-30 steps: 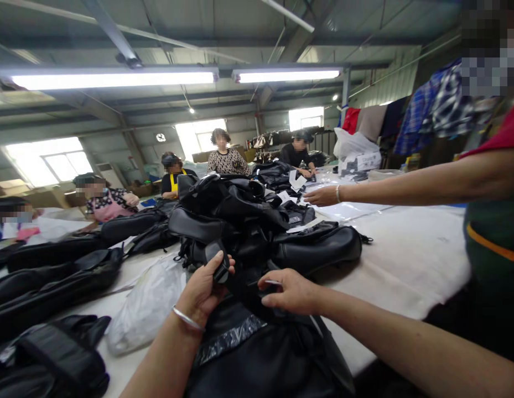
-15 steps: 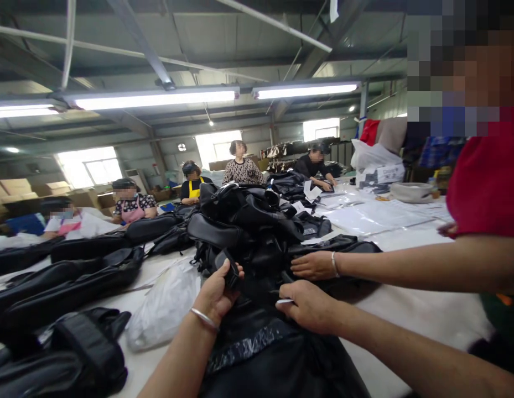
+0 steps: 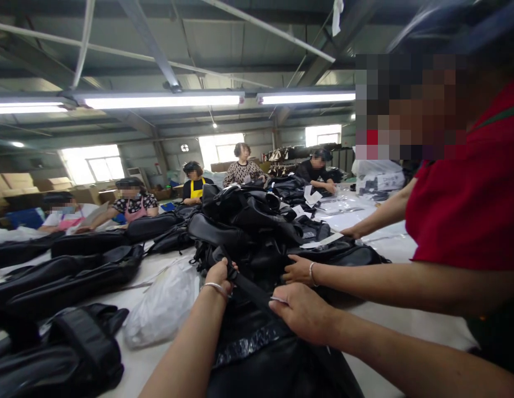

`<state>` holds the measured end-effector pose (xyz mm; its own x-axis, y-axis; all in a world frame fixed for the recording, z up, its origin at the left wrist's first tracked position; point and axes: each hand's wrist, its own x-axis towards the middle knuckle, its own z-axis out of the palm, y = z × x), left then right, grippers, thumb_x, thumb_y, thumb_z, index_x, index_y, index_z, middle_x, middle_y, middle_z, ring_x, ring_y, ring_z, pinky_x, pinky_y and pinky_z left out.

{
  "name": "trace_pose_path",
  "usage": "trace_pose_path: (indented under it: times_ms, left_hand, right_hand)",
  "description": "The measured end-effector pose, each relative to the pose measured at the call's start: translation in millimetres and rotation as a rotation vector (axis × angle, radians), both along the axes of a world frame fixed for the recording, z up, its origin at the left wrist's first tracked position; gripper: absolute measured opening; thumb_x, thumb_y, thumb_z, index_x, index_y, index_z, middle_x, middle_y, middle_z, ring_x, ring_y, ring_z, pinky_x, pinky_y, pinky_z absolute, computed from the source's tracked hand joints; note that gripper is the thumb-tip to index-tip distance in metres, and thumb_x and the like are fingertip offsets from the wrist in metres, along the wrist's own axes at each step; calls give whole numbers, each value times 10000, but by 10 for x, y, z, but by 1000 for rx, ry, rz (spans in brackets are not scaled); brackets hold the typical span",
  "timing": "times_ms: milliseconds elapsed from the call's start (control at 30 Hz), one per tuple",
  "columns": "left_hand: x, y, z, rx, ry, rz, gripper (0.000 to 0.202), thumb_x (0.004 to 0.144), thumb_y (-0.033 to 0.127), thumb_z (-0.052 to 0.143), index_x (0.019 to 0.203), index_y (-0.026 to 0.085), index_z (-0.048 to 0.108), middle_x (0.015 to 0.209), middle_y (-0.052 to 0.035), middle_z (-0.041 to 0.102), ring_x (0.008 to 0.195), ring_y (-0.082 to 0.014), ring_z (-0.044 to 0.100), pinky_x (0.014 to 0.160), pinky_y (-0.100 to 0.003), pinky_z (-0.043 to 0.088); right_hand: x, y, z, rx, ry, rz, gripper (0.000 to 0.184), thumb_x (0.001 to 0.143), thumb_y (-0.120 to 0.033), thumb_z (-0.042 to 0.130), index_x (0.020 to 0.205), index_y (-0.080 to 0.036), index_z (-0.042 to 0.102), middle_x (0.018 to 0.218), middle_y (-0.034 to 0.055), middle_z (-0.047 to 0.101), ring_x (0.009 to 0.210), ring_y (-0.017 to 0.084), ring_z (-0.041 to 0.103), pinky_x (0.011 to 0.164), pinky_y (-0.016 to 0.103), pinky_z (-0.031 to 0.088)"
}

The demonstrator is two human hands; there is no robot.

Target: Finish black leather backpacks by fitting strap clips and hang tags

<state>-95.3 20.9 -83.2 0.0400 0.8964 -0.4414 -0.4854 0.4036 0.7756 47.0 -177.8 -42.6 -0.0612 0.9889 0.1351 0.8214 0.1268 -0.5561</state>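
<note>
A black bag (image 3: 277, 365) lies in front of me, with a strip of clear film across it. My left hand (image 3: 221, 275) is closed on a black strap (image 3: 253, 289) close to its dark buckle end. From there the strap runs slantwise down to my right hand (image 3: 302, 310), whose fingers are pinched on its other part. A thin pale edge of something shows at those right fingertips, too small to name. Just beyond my right hand, a co-worker's hand (image 3: 299, 271) with a bracelet touches the black goods.
A heap of black bags (image 3: 244, 218) rises ahead. More black bags (image 3: 69, 276) lie to the left, beside a clear plastic bag (image 3: 163, 307). The co-worker in red (image 3: 468, 199) leans in from the right. Several people work across the white table (image 3: 389, 326).
The strap is now stretched out between my hands; my left hand has turned and moved slightly left. The co-worker has leaned in, their other hand reaching to the bags behind.
</note>
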Motion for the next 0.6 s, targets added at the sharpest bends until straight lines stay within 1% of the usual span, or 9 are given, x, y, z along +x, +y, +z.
trace_pose_path:
  times_ms: [67, 133, 233, 367, 433, 500, 600]
  left_hand:
    - [-16, -37, 30, -13, -4, -27, 185, 938, 307, 550, 1015, 148, 604, 884, -22, 628, 645, -96, 582, 552, -226, 517]
    - [-37, -93, 81, -11, -13, -61, 165, 945, 299, 538, 968, 151, 608, 830, -7, 621, 594, -80, 554, 513, -203, 493]
    - [-70, -178, 162, 9, -30, -93, 169, 948, 294, 534, 930, 141, 603, 768, 12, 602, 553, -71, 537, 491, -193, 483]
    - [-119, -222, 213, 34, -37, -116, 178, 942, 291, 549, 915, 122, 602, 742, 20, 596, 551, -75, 552, 494, -199, 493]
    - [-136, -202, 207, 31, -31, -115, 178, 938, 291, 555, 931, 120, 604, 756, 16, 602, 562, -79, 561, 498, -203, 496]
    - [-134, -168, 178, 14, -25, -100, 180, 936, 296, 558, 961, 124, 606, 783, 9, 610, 575, -82, 565, 504, -205, 498]
    - [-100, -120, 75, -27, -11, -59, 205, 930, 309, 568, 1024, 130, 599, 856, -11, 624, 626, -95, 585, 536, -223, 517]
  right_hand:
    - [68, -40, 27, -25, 39, -7, 293, 859, -283, 504, 595, -168, 456, 616, -1, 548, 595, 116, 457, 568, 249, 289]
    - [176, -67, 12, -128, 157, -16, 304, 855, -289, 495, 577, -173, 458, 562, -9, 527, 524, 103, 441, 517, 234, 298]
    - [386, -86, -88, -284, 336, -17, 295, 838, -290, 497, 568, -171, 504, 512, -18, 525, 437, 84, 405, 445, 216, 290]
    - [608, -95, -245, -373, 474, 57, 245, 810, -303, 548, 617, -154, 575, 570, -13, 593, 445, 69, 393, 430, 199, 272]
    - [630, -102, -257, -408, 534, 79, 248, 810, -311, 552, 623, -150, 578, 565, -19, 588, 435, 64, 365, 414, 199, 243]
    - [591, -116, -219, -396, 564, 65, 235, 803, -294, 556, 618, -149, 569, 546, -27, 577, 435, 61, 365, 419, 196, 242]
    - [486, -158, -144, -362, 565, 26, 207, 778, -249, 567, 597, -149, 551, 528, -36, 572, 453, 59, 396, 447, 190, 271]
